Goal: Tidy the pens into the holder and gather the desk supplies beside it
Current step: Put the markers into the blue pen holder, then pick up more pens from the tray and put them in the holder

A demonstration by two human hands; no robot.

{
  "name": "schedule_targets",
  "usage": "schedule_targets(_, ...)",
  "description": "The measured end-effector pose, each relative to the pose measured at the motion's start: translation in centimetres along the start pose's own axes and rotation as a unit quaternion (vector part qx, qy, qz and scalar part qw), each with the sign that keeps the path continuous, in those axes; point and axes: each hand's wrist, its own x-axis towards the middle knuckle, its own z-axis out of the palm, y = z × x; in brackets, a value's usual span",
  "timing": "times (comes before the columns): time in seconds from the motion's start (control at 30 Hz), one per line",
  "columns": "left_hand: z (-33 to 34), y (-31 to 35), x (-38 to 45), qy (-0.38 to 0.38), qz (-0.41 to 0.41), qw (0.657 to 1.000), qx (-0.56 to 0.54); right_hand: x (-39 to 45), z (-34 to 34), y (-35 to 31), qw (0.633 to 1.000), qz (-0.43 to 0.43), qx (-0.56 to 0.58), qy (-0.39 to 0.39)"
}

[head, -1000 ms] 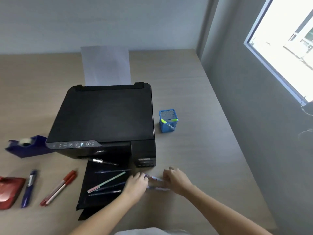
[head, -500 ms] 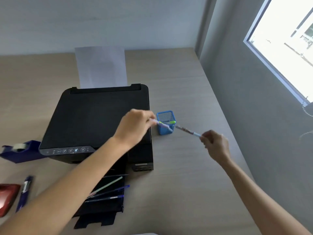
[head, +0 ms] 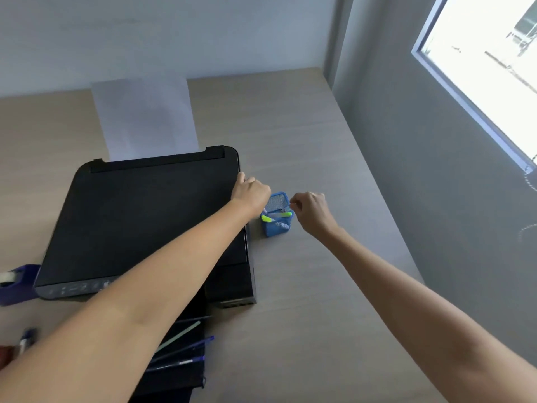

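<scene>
The blue mesh pen holder stands on the desk just right of the printer, with a green-capped pen lying across its inside. My left hand hovers at the holder's upper left rim, fingers curled, with nothing visible in it. From the right, my right hand pinches the top end of a pale pen that dips into the holder. Three more pens lie on the printer's black output tray, partly under my left forearm.
A black printer with a paper sheet fills the desk's middle. A purple tape dispenser, a blue marker and a red object sit at the left edge. A grey wall borders the desk on the right.
Both hands rose from the desk's front edge with a pen each and reached the holder. The left hand's pen is no longer visible in its fingers; the right hand's pen now dips into the holder.
</scene>
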Motion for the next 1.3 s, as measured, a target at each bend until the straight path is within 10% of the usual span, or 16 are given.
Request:
schedule_targets(0.27,-0.4,-1.8,-3.5,0.049,0.036,0.988,-0.145,-3.1,-0.1,0.4,1.000,0.014,0.020,0.010)
schedule_targets(0.47,0.7,-7.6,-17.0,0.179,0.039,0.892,-0.414,-13.1,1.0,-0.1,0.995,-0.055,0.035,0.069)
schedule_targets(0.83,18.4,-10.1,-31.1,0.064,-0.168,0.920,-0.347,-21.2,11.1,-10.2,0.966,-0.215,0.004,-0.142)
schedule_targets(1.3,23.2,-11.2,-30.9,0.001,-0.130,0.920,-0.371,-16.2,18.6,-19.0,0.936,-0.120,-0.238,-0.229)
